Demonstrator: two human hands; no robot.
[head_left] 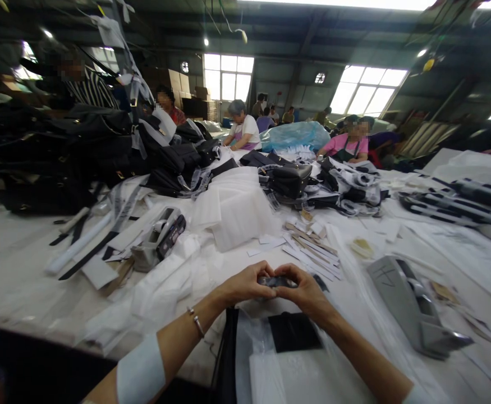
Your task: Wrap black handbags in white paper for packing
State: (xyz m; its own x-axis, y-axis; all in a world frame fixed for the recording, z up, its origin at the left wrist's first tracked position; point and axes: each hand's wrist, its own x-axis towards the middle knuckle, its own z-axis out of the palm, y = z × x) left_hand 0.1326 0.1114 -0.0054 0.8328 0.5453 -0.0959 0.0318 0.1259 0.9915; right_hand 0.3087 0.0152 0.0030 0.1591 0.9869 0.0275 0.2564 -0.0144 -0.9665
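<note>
My left hand (251,282) and my right hand (299,285) meet above the near edge of the table. Both sets of fingers are closed around a small dark, shiny strip (271,280), most of it hidden by the fingers; its exact kind I cannot make out. Directly below my hands lies a dark bag (227,342), largely covered by white foam sheet (266,370) and clear plastic. A black rectangular patch (293,332) shows on top of it, between my forearms.
Grey tape dispensers stand left (159,238) and right (413,303). Ahead are stacked white foam sheets (241,207), paper strips (312,249) and black bags (289,177). More black bags (110,140) pile up at left. Several people, including a person in pink (344,145), work across the table.
</note>
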